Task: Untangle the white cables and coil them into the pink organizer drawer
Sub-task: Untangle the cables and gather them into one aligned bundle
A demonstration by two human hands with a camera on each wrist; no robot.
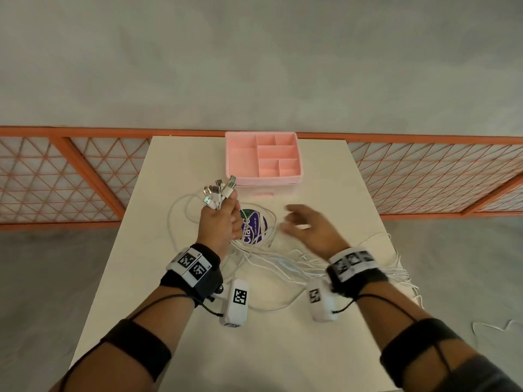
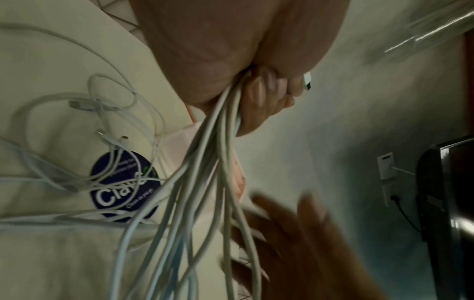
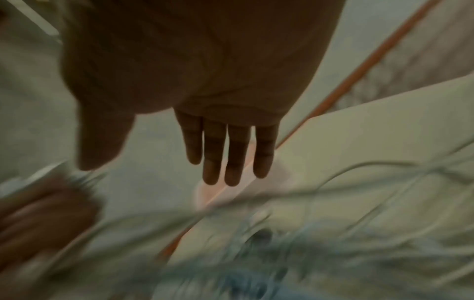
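Note:
My left hand [image 1: 219, 219] grips a bunch of white cables [image 1: 218, 195] near their plug ends, which fan out above the fist. In the left wrist view the curled fingers [image 2: 264, 97] clamp the strands [image 2: 205, 182] that hang down from the fist. The rest of the cables [image 1: 271, 261] lie tangled across the table and trail off its right edge. My right hand [image 1: 307, 224] hovers over the table with straight spread fingers [image 3: 225, 154] and holds nothing. The pink organizer [image 1: 263, 157] stands at the table's far edge, its top compartments bare and its drawer handle [image 1: 263, 193] facing me.
A round dark blue sticker [image 1: 253, 227] reading "Clave" lies under the cables on the white table [image 1: 198, 349]. An orange lattice railing [image 1: 85, 176] runs behind the table. One white cable [image 1: 492, 326] lies on the floor at the right.

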